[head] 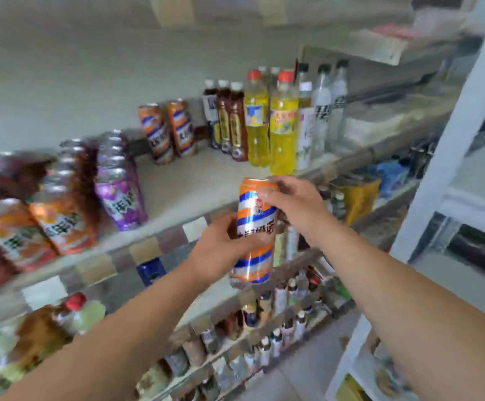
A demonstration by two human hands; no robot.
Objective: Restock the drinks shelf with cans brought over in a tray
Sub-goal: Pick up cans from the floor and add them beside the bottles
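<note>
An orange, blue and silver striped can [254, 230] is held upright in front of the drinks shelf [183, 186]. My left hand [221, 250] wraps its lower half from the left. My right hand [290, 204] grips its top rim from the right. Two matching striped cans [167, 131] stand at the back of the shelf, beyond a bare patch of shelf. No tray is visible.
Purple and orange cans [119, 180] crowd the shelf's left part. Brown, yellow and clear bottles [267, 120] stand on its right. Lower shelves [264, 328] hold small bottles. A white shelving frame [449, 157] rises at the right. The picture is blurred by motion.
</note>
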